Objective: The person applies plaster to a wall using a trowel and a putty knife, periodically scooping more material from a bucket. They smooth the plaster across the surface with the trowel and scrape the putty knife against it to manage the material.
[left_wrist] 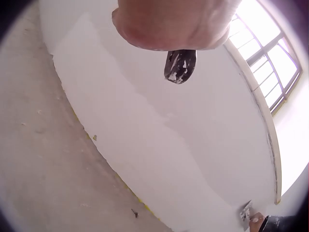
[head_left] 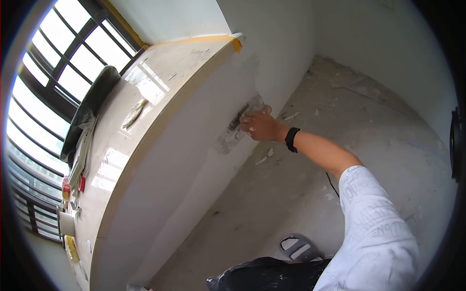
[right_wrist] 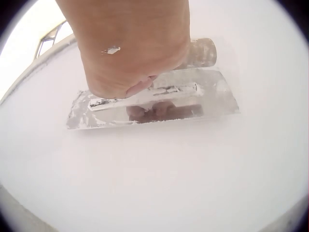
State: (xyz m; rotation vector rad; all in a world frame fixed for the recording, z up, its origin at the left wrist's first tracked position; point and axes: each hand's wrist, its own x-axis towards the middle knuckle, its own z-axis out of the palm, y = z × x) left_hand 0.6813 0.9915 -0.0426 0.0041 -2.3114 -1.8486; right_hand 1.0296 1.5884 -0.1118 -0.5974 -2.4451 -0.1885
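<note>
My right hand (head_left: 259, 125) grips a plastering trowel (head_left: 232, 138) with a smeared metal blade, flat against the low white wall (head_left: 170, 145) under the window ledge. In the right wrist view the trowel blade (right_wrist: 212, 92) lies along the wall, and a rounded handle end (right_wrist: 203, 52) sticks out past the fist. White specks dot the right hand. My left hand (left_wrist: 176, 21) is curled round a dark tool handle (left_wrist: 181, 67) smeared with white; the hand hides the rest of that tool, so I cannot tell its kind. Damp and paler bands of plaster mark the wall.
A pale window ledge (head_left: 160, 72) runs above the wall, edged with tape. A putty-smeared tool (head_left: 133, 114), a red tape roll (head_left: 81, 184) and a white container (head_left: 66, 224) sit there. Scraps lie on the concrete floor (head_left: 310, 140), near a grey slipper (head_left: 301, 246).
</note>
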